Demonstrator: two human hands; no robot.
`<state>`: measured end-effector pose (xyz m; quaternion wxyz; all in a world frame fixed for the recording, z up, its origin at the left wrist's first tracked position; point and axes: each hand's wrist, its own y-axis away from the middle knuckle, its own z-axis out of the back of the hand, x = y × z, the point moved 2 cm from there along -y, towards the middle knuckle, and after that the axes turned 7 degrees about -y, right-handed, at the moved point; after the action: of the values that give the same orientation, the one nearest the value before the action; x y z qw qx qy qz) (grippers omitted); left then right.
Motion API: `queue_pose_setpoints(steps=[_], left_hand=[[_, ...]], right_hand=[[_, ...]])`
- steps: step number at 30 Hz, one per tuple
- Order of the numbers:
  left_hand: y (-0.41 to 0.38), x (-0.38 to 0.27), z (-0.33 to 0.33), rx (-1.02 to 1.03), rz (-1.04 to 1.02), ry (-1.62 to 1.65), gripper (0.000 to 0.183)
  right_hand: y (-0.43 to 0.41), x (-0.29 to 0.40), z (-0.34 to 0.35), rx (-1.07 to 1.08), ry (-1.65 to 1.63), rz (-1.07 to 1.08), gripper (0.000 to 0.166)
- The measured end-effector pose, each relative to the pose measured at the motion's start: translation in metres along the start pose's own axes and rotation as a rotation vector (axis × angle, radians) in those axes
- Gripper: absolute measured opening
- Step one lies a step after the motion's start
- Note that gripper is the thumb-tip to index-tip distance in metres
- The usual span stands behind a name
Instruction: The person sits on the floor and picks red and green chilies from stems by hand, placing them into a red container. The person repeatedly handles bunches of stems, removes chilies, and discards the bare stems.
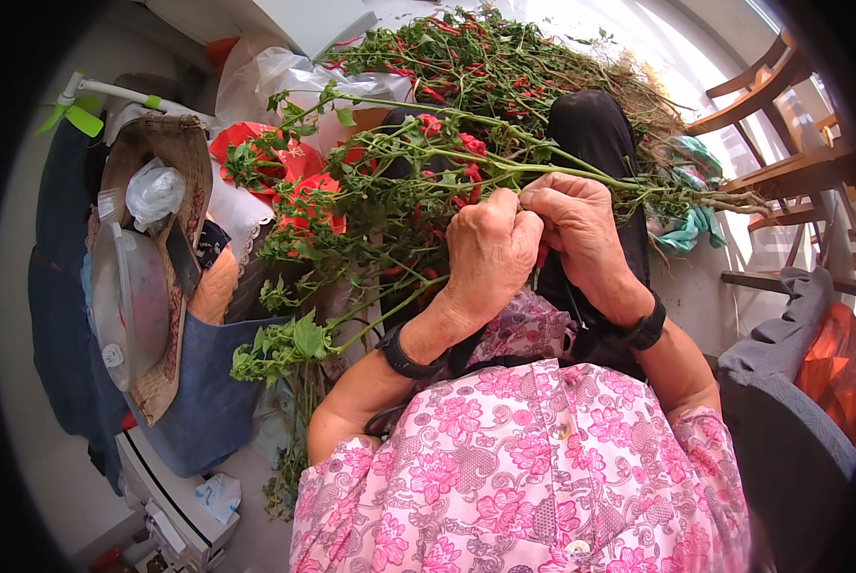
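A leafy chili pepper plant (399,161) with red pods lies across my lap, its bare roots pointing right. Over its stems my left hand (491,247) and my right hand (575,229) meet, with thumbs and fingertips pinched together. A small green bit of the plant shows between the fingertips. A red pod shows partly below my right hand's fingers; whether it is held I cannot tell. Red chili pods (471,143) hang just above my left hand. Behind my knees lies a large heap of uprooted chili plants (471,64).
At the left, a woven tray (159,387) holds a clear plastic container (131,308) and a crumpled plastic bag (156,193). A red bag (302,161) lies behind the leaves. Wooden chairs (793,172) stand at the right, near a grey cushioned seat (772,365).
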<state>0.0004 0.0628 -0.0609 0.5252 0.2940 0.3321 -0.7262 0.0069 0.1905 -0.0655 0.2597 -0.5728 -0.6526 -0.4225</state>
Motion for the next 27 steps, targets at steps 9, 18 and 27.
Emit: queue_pose_setpoints(steps=[9,18,27], left_hand=[[-0.009,0.002,-0.002,0.052,0.081,-0.221,0.024],[-0.010,0.011,0.008,0.111,0.013,0.077,0.016],[-0.008,0.013,0.009,0.102,-0.090,0.173,0.014]], right_hand=[[-0.008,-0.008,0.005,0.002,0.123,0.070,0.011],[-0.009,-0.004,0.007,0.050,0.128,0.075,0.013],[-0.012,-0.001,0.011,0.067,0.024,-0.043,0.018]])
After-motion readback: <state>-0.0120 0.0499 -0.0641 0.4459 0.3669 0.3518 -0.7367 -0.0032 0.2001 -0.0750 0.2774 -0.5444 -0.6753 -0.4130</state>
